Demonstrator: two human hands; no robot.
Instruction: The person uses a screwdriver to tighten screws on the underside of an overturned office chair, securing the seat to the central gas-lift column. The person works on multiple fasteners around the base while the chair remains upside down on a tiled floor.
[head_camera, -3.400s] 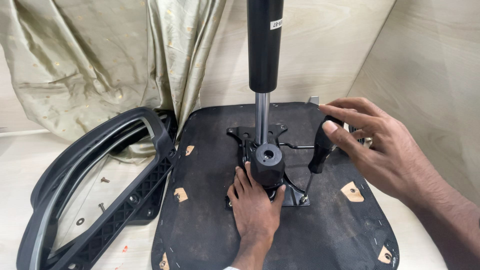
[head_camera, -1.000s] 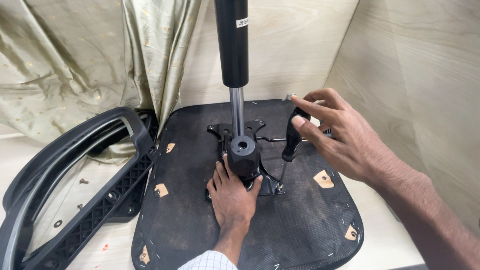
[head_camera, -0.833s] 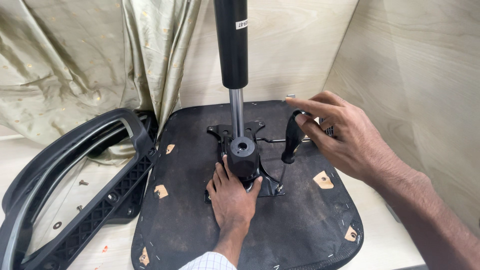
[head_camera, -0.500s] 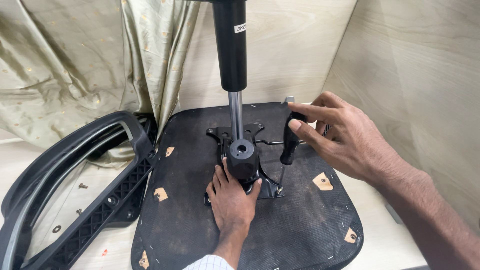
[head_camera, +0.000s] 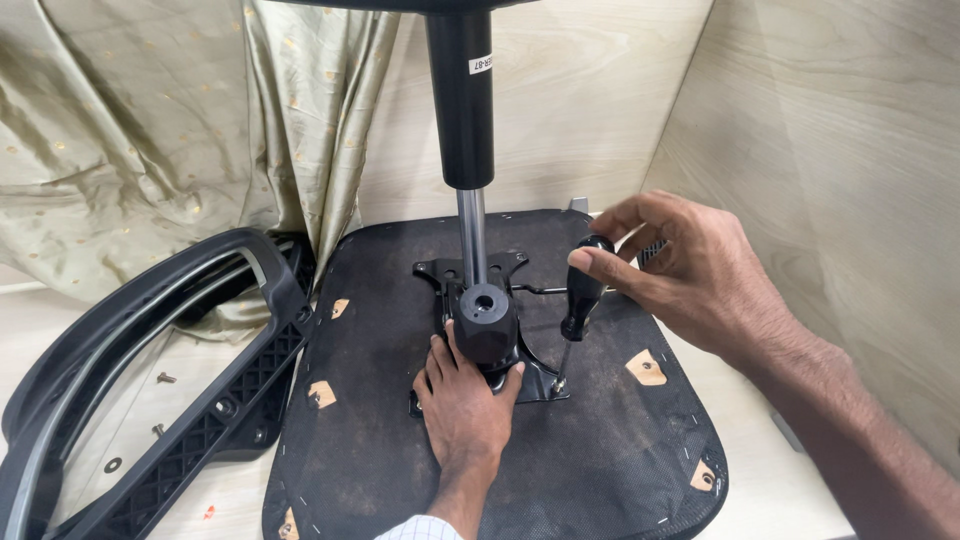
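An upturned black chair seat (head_camera: 620, 450) lies on the pale floor. A black metal mechanism plate (head_camera: 470, 275) is fixed at its middle, and a gas-lift cylinder (head_camera: 462, 110) rises from it. My left hand (head_camera: 462, 400) rests flat on the plate, its fingers around the black knob (head_camera: 486, 318) at the cylinder's foot. My right hand (head_camera: 690, 270) grips the black handle of a screwdriver (head_camera: 580, 300), which stands upright with its tip at the plate's right corner.
A black plastic chair frame (head_camera: 170, 390) lies to the left of the seat, with loose screws (head_camera: 165, 378) on the floor inside it. An olive cloth (head_camera: 150, 130) hangs behind. A wooden panel (head_camera: 850, 150) closes off the right side.
My right hand has closed round the screwdriver handle after opening briefly above it. My left hand has stayed on the plate. The view has tilted slightly.
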